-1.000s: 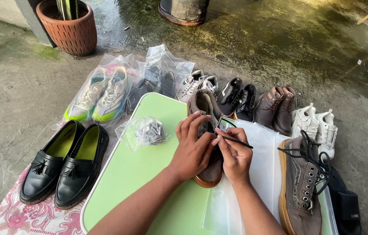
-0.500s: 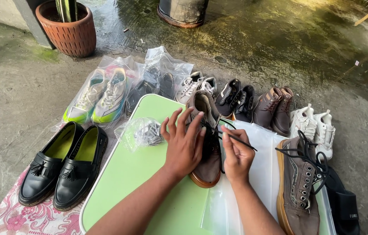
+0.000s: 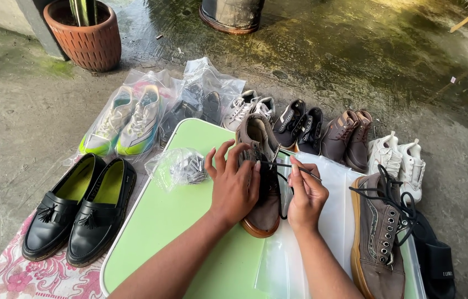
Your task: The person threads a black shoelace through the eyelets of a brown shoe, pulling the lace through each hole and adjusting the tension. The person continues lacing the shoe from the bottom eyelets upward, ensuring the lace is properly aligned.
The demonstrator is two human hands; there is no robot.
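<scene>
The left hand (image 3: pixel 234 185) lies flat, fingers spread, pressing on the brown shoe (image 3: pixel 260 171) that rests on the green table (image 3: pixel 178 232). The right hand (image 3: pixel 306 194) is closed in a pinch on a black lace (image 3: pixel 286 165) just beside that shoe. A 2nd brown shoe (image 3: pixel 378 232) lies to the right. Around them: 2 black loafers (image 3: pixel 76 213), 2 bagged pairs (image 3: pixel 129 119), 4 more pairs in a row, 1 small bag (image 3: pixel 177 168), 1 pot (image 3: pixel 85 33).
</scene>
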